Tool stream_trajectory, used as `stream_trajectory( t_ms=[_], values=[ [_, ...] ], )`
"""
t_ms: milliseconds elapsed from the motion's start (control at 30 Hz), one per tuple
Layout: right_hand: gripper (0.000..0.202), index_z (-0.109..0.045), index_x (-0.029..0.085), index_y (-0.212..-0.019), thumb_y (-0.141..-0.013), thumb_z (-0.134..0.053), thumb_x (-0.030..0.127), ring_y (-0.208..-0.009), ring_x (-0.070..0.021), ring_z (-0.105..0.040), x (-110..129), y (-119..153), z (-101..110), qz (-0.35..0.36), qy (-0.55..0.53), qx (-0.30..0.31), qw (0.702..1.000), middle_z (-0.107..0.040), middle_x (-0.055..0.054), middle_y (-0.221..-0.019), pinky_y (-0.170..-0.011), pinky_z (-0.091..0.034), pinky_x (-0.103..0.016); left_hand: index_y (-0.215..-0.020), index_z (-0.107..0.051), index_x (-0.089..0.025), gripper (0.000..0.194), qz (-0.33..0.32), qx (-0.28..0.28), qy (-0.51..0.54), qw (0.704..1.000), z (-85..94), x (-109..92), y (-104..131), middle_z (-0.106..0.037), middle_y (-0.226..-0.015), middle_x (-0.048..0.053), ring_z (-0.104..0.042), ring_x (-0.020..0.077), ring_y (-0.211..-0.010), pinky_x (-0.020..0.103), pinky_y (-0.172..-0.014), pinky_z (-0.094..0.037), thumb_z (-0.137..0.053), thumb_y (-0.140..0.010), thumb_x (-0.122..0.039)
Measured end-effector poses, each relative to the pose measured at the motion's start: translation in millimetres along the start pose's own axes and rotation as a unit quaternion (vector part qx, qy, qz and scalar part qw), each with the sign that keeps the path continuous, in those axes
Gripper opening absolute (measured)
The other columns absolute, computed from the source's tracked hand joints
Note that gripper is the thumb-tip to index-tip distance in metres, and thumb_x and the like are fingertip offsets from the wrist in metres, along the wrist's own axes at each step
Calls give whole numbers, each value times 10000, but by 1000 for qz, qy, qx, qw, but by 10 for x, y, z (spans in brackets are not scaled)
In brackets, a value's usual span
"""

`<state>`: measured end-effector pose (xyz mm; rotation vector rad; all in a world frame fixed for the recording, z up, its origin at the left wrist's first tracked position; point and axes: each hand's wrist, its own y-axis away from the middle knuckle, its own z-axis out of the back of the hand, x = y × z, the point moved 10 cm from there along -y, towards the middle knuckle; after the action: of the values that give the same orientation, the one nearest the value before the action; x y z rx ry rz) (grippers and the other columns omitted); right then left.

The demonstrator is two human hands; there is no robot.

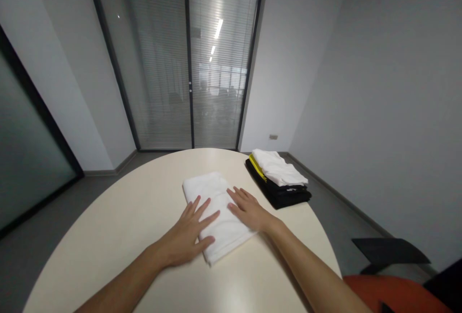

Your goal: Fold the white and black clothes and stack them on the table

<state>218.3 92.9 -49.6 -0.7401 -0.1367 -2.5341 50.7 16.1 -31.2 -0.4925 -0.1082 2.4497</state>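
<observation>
A folded white cloth [222, 228] lies flat on the round, pale table [126, 216], turned slightly at an angle. Across its left edge rests my left hand [189, 233], fingers spread, the fingertips on the fabric. My right hand [249, 209] lies over the cloth's right side with its fingers stretched out and apart. Neither hand grips anything. To the right of my right hand, near the table's far right edge, sits a stack of folded clothes: a white one [277, 167] on top, a yellow one [257, 167] below, and black ones [285, 199] at the bottom.
A chair with an orange seat [393, 293] and a black armrest [391, 251] stands at the lower right, beside the table. Beyond the table's far edge are a glass door with blinds [220, 86] and grey walls.
</observation>
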Motion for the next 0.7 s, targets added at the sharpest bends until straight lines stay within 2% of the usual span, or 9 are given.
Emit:
stream_trajectory(
  t_ms=[67, 167, 233, 333, 433, 567, 700],
  values=[
    [743, -246, 311, -1572, -949, -316, 710, -1518, -335, -96, -28, 19, -104, -14, 14, 41, 999, -189, -91, -1644, -1197, -88, -562, -1532, -318, -391, 624, 3, 44, -8, 999, -126, 39, 8, -122, -1668, 15, -21, 384, -1517, 622, -1190, -135, -459, -954, -580],
    [740, -277, 304, -1564, -944, -344, 704, -1513, -340, -116, -49, 11, -98, -15, 19, 39, 999, -229, -106, -1632, -1190, -82, -568, -1559, -265, -347, 644, 29, 22, -20, 999, -109, 158, -18, -120, -1666, 35, -23, 365, -1520, 601, -1201, -140, -387, -977, -595],
    [694, -372, 284, -1526, -946, -396, 664, -1469, -337, -256, -45, -19, -37, -15, 9, 6, 1000, -376, -122, -1565, -1175, -157, -552, -1569, -255, -299, 640, 66, -7, -29, 997, -75, 283, -39, -135, -1661, 57, -35, 359, -1521, 595, -1201, -151, -318, -999, -584],
    [622, -500, 211, -1433, -935, -470, 582, -1255, -308, -509, -99, -71, 90, -58, -10, -75, 995, -617, -145, -1299, -1072, -353, -470, -1564, -280, -267, 649, 102, -15, -43, 994, -116, 405, -56, -164, -1654, 69, -36, 368, -1518, 597, -1196, -165, -299, -1000, -587],
    [587, -615, 140, -1292, -917, -492, 575, -1133, -288, -564, -137, -136, 152, -97, 9, -127, 987, -649, -163, -1171, -999, -407, -396, -1561, -290, -254, 653, 109, -17, -60, 992, -172, 426, -58, -134, -1660, 69, -8, 379, -1514, 592, -1196, -167, -303, -998, -584],
    [584, -691, 112, -1072, -934, -427, 614, -1041, -268, -610, -216, -280, 124, -164, 34, -109, 980, -667, -181, -1109, -901, -433, -337, -1571, -251, -278, 645, 116, -32, -78, 990, -193, 442, -43, -86, -1667, 56, 0, 393, -1509, 598, -1192, -165, -294, -1001, -577],
    [524, -668, 95, -1042, -953, -439, 557, -1001, -273, -642, -217, -425, 121, -205, 30, -85, 975, -686, -205, -1104, -817, -437, -318, -1579, -224, -262, 671, 120, -34, -75, 989, -179, 454, -33, -91, -1664, 50, -9, 368, -1514, 565, -1201, -179, -271, -999, -596]
  ],
)
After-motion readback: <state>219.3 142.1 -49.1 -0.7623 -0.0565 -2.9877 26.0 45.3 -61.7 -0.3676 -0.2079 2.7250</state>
